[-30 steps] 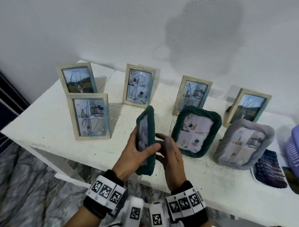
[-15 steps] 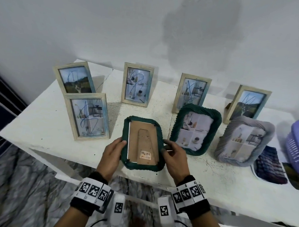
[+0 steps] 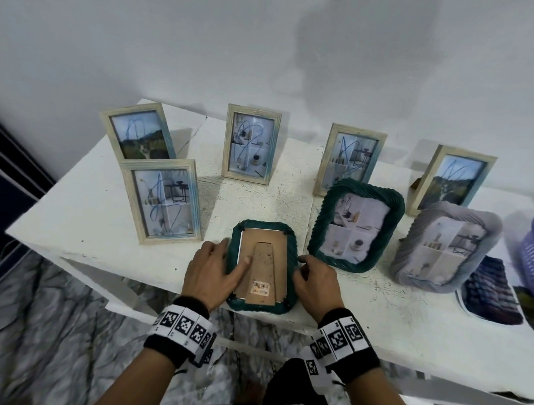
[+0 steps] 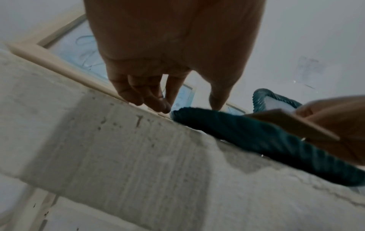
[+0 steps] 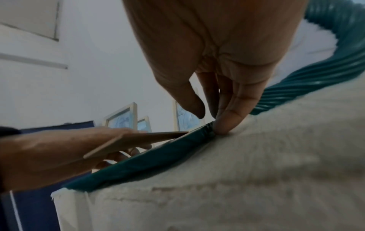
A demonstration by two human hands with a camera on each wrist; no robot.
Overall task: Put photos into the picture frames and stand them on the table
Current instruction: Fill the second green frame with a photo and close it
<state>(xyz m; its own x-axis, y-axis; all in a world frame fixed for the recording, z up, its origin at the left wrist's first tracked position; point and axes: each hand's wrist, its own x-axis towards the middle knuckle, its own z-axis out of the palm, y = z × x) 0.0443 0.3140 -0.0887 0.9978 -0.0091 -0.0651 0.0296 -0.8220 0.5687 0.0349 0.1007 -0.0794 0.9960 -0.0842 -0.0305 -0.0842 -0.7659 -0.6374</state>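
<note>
A dark green rope-rimmed picture frame [image 3: 256, 307] lies face down at the front edge of the white table [image 3: 84, 212], its brown backing board [image 3: 268, 248] and stand leg up. My left hand [image 3: 234, 253] rests on the left rim, with the thumb laid on the backing beside the leg. My right hand [image 3: 302, 266] touches the right rim with its fingertips [image 5: 223, 125]. The right wrist view shows the frame [image 5: 158, 157] flat on the table with the stand leg raised a little. In the left wrist view my fingers [image 4: 150, 100] hang relaxed by the frame [image 4: 266, 137].
Several wooden frames with photos stand along the back and left. A second green rope frame [image 3: 355, 224] and a grey rope frame [image 3: 444, 246] stand just right of my hands. Loose photos [image 3: 488, 291] and a purple basket [image 3: 533, 244] are at the far right.
The frame was held upright on edge between both hands, then turned back side up and laid flat on the table. Both hands have loosened onto its rims.
</note>
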